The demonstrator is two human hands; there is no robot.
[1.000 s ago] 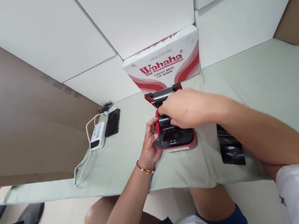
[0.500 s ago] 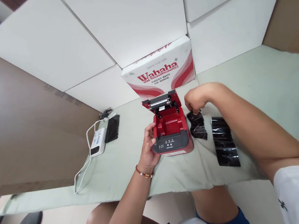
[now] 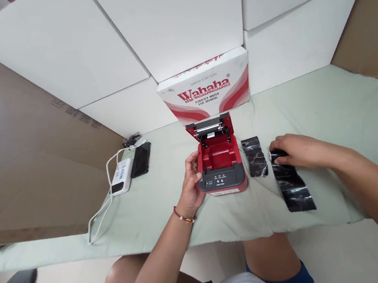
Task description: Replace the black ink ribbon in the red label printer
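Note:
A small red and black printer point(image 3: 223, 180) sits on the cloth with its lid point(image 3: 207, 127) raised and its red inner bay showing nothing inside. My left hand point(image 3: 191, 181) grips the printer's left side, fingers behind and thumb at the front corner. Over to the right, my right hand point(image 3: 298, 150) is closed around a black roll point(image 3: 279, 156), whose pale core end shows. From under that hand, a glossy black strip point(image 3: 295, 189) stretches toward the table's near edge. Between printer and roll lies a separate wrinkled black piece of film point(image 3: 255, 156).
Behind the printer stands a white and red Wahaha carton point(image 3: 205, 90) against white panels point(image 3: 177, 16). On the left are a white power bank point(image 3: 122, 174) with a cable, a black phone-like slab point(image 3: 141, 159) and a large cardboard sheet point(image 3: 34, 164). A pale green cloth point(image 3: 158, 193) covers the table.
My right hand has left the printer's bay, set the black film piece down beside it, then moved right onto the black roll. My left hand has stayed on the printer.

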